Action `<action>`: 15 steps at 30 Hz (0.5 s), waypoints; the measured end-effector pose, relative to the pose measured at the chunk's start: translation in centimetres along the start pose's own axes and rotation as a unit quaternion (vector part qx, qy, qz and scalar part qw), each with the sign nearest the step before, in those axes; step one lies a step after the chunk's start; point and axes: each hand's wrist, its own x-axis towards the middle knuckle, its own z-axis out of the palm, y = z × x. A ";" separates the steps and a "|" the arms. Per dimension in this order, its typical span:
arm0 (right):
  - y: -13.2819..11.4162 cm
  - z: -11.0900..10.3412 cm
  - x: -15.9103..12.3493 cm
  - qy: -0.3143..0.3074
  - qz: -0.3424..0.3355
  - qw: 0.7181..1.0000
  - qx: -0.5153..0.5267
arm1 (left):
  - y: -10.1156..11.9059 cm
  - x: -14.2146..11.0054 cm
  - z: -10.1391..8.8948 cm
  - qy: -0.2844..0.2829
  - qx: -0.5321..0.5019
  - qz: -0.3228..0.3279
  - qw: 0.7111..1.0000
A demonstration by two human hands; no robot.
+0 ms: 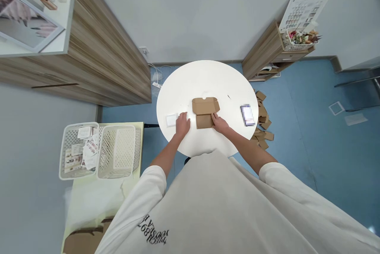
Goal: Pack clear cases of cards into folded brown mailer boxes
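Observation:
An unfolded-lid brown cardboard box (204, 121) lies on the round white table (204, 78), its lid tipped back away from me. My right hand (219, 122) grips the box's right side wall with fingers and thumb. To the left of the box, my left hand (183, 125) rests near the tabletop with thumb and fingers apart, and I see nothing in it. Just beside its fingers is a flat white square item (171, 120), partly hidden by the hand. The inside of the box shows bare brown card.
A blurred flat stack (247, 115) lies at the table's right edge, and a small dark piece (228, 97) lies farther back. Folded cardboard boxes (263, 131) are heaped beyond the right edge. White baskets (116, 153) stand on a side table at left; one holds printed cards (90, 149).

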 end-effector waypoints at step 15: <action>0.0 0.4 0.1 0.003 0.007 1.000 0.008 | -8.8 1.3 -2.6 -0.033 -0.122 -0.428 0.895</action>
